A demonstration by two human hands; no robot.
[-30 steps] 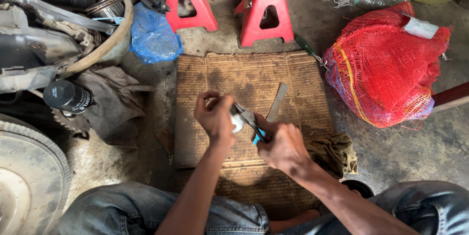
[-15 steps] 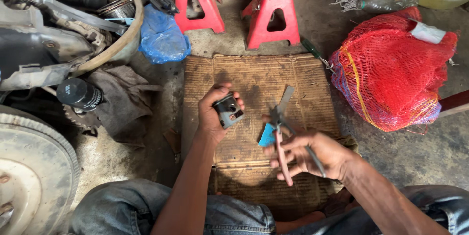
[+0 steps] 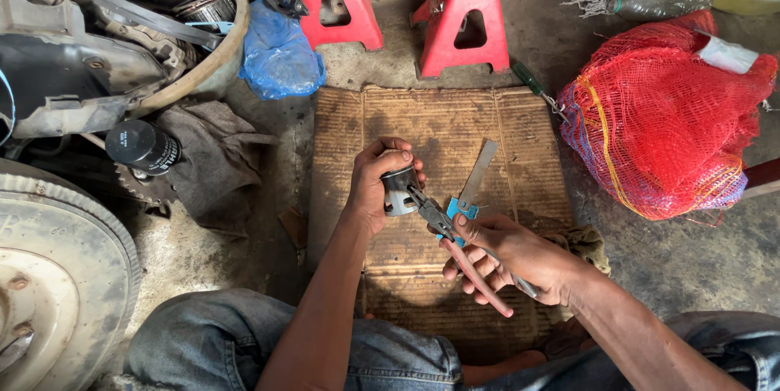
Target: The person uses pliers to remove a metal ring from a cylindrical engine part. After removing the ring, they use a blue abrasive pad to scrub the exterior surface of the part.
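My left hand [image 3: 375, 184] grips a small metal piston [image 3: 399, 190], held over a brown cardboard sheet [image 3: 422, 127]. My right hand [image 3: 508, 253] holds red-handled pliers [image 3: 455, 238] whose jaws touch the side of the piston. A flat metal strip with a blue end [image 3: 473, 180] lies on the cardboard just behind the pliers. My knees in blue jeans [image 3: 244, 350] frame the bottom of the view.
Two red jack stands [image 3: 402, 5] stand at the cardboard's far edge. A red mesh sack [image 3: 658, 127] lies right, a blue plastic bag [image 3: 278, 58] and engine parts [image 3: 106, 42] left. A black oil filter [image 3: 145, 147], a grey rag [image 3: 213, 164] and a tyre [image 3: 49, 277] sit at left.
My left hand has turned the piston and lowered it a little. My right hand has brought the pliers' jaws from beside the strip up against the piston.
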